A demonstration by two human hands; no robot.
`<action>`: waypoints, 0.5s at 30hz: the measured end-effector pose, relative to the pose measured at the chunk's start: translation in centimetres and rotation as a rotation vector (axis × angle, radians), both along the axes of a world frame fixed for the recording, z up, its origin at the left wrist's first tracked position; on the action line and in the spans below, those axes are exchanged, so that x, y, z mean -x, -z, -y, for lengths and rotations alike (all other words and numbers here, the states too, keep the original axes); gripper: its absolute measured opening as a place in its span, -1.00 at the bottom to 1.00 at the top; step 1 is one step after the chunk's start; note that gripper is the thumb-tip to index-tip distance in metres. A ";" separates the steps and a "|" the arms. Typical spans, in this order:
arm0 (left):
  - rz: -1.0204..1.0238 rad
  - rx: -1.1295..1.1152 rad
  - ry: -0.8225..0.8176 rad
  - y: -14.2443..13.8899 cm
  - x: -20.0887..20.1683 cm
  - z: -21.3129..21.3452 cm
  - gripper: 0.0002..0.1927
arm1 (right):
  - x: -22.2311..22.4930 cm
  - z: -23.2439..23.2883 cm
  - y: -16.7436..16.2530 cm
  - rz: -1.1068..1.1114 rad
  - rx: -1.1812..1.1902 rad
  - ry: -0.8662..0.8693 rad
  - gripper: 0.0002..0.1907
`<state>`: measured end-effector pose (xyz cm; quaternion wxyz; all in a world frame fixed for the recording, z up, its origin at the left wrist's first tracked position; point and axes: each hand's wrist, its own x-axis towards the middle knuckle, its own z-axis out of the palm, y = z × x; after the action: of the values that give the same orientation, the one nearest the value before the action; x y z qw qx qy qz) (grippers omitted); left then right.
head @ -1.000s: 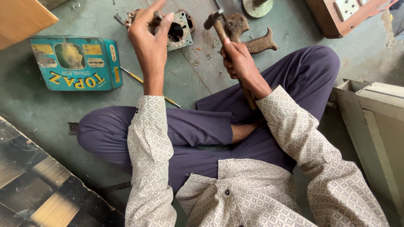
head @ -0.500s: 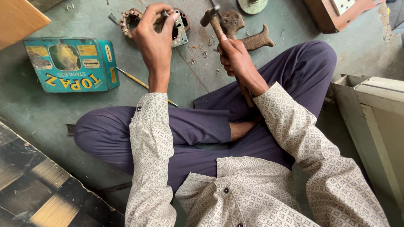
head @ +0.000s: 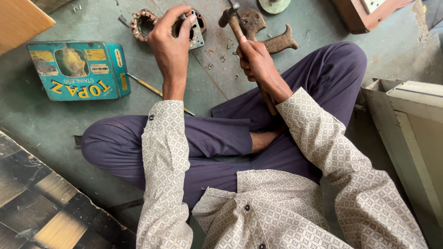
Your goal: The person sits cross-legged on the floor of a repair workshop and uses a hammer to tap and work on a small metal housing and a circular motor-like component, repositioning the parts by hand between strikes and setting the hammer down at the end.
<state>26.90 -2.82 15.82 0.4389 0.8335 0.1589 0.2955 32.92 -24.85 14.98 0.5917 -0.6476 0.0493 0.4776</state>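
Observation:
I sit cross-legged on a green floor. My left hand (head: 170, 44) grips a small metal part with a square grey plate (head: 195, 33), holding it down on the floor in front of me. My right hand (head: 254, 60) is closed around the wooden handle of a hammer (head: 229, 17); its steel head hovers just right of the plate. A rusty iron block (head: 270, 36) with a curved arm lies right behind the hammer. A rusty ring-shaped winding piece (head: 142, 23) lies left of my left hand.
A teal tin box (head: 78, 69) lies on its side at the left. A thin screwdriver (head: 152, 90) rests by my left forearm. A wooden board (head: 18, 20) sits top left, a white frame (head: 410, 133) at right, a wooden box (head: 364, 14) top right.
My left hand has shifted and pressed lower onto the metal part. The hammer stays raised near it, tilted slightly more toward the plate.

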 end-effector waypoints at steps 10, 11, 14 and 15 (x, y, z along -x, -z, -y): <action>-0.022 0.073 0.097 -0.1 0.7 -0.4 -0.66 | 0.0 0.0 -0.1 0.038 0.016 -0.013 -0.55; -0.009 0.068 0.108 -0.3 0.8 -0.4 -0.65 | 0.1 0.1 -0.2 0.036 0.013 -0.012 -0.55; -0.020 0.030 0.133 -0.6 0.9 -0.4 -0.63 | 0.1 0.2 -0.1 0.038 -0.002 -0.008 -0.55; -0.031 0.013 0.139 -0.7 1.0 -0.3 -0.62 | 0.1 0.2 0.0 0.045 -0.011 -0.008 -0.55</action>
<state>25.92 -2.48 16.52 0.4615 0.8441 0.1093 0.2504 32.81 -25.09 15.01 0.5941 -0.6553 0.0307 0.4655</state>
